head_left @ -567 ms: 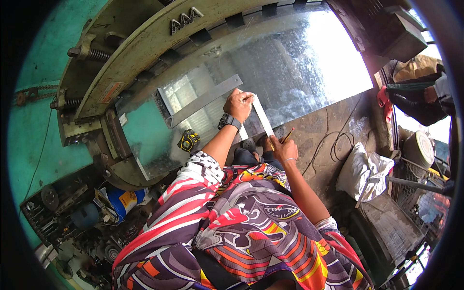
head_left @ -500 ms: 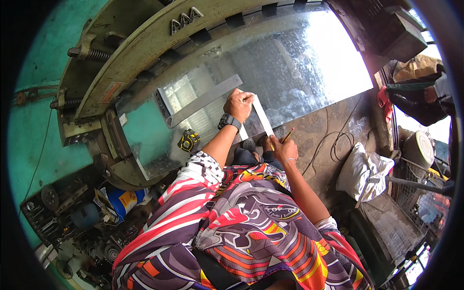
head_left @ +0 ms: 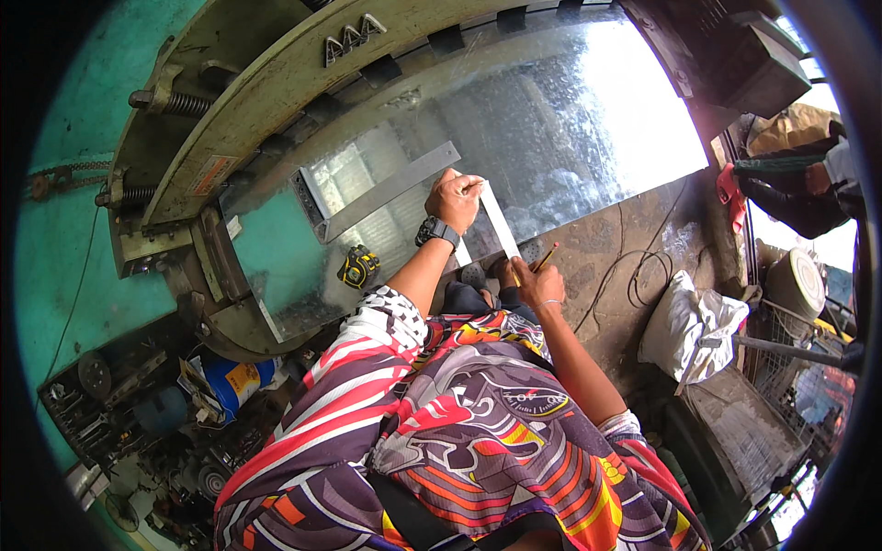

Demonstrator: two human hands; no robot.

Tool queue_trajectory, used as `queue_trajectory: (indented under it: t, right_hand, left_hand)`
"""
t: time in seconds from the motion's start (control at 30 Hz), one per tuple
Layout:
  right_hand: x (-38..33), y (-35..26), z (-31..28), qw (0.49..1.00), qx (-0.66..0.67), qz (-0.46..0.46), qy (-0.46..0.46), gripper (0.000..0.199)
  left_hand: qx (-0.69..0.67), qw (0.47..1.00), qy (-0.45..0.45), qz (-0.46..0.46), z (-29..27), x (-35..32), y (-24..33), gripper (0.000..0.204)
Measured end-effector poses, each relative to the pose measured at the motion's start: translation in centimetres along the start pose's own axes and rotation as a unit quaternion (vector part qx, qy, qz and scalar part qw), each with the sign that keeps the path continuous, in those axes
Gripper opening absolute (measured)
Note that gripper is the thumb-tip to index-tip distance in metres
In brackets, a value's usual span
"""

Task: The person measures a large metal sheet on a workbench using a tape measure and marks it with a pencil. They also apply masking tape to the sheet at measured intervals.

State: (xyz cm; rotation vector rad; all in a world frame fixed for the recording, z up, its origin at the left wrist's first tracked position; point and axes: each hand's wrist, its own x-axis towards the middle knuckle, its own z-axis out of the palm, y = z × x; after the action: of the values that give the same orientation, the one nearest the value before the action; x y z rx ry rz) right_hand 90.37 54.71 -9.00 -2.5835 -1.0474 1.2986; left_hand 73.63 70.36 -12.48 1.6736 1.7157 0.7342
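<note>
A narrow, light-coloured flat strip [head_left: 499, 220] runs between my hands over a shiny metal sheet [head_left: 551, 147]. Its far end is pinched in the fingers of my left hand [head_left: 454, 202], which has a dark watch at the wrist. At the near end, just past the sheet's front edge, my right hand [head_left: 540, 285] grips the strip and also has a yellow pencil [head_left: 553, 250] between its fingers. A metal try square [head_left: 390, 191] lies flat on the sheet, its blade tip close to my left hand. Left of my forearm rests a black-and-yellow tape measure [head_left: 358, 266].
Behind the sheet rises a large green machine [head_left: 266, 87] with springs. A blue container [head_left: 234, 381] stands among cluttered tools at lower left. On the right are a white sack [head_left: 691, 326], a looped cable [head_left: 648, 275] on the floor, and another person's hand [head_left: 818, 179].
</note>
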Motion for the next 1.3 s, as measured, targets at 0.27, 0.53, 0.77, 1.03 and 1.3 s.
queue_trajectory:
  t: [0.27, 0.53, 0.77, 1.03, 1.3]
  right_hand:
    - [0.3, 0.3, 0.1, 1.0, 0.024, 0.003, -0.008, 0.056]
    - [2.5, 2.0, 2.3, 0.997, 0.064, -0.03, 0.024, 0.062]
    - [3.5, 2.6, 3.4, 0.997, 0.07, 0.006, 0.03, 0.06]
    - [4.1, 2.8, 3.4, 0.995, 0.097, -0.016, 0.015, 0.058]
    - [4.4, 3.4, 4.0, 0.988, 0.145, -0.049, 0.015, 0.059]
  left_hand:
    - [-0.009, 0.995, -0.003, -0.104, -0.5, 0.7, 2.3, 0.04]
    - [-0.015, 0.992, 0.126, -0.028, -0.6, 2.4, -0.8, 0.032]
    - [0.302, 0.917, -0.105, 0.24, -3.8, -0.9, 1.0, 0.052]
    - [0.345, 0.893, -0.127, 0.26, -3.3, -3.8, 0.7, 0.064]
    - [0.252, 0.88, -0.146, 0.374, -2.9, -7.6, 0.4, 0.047]
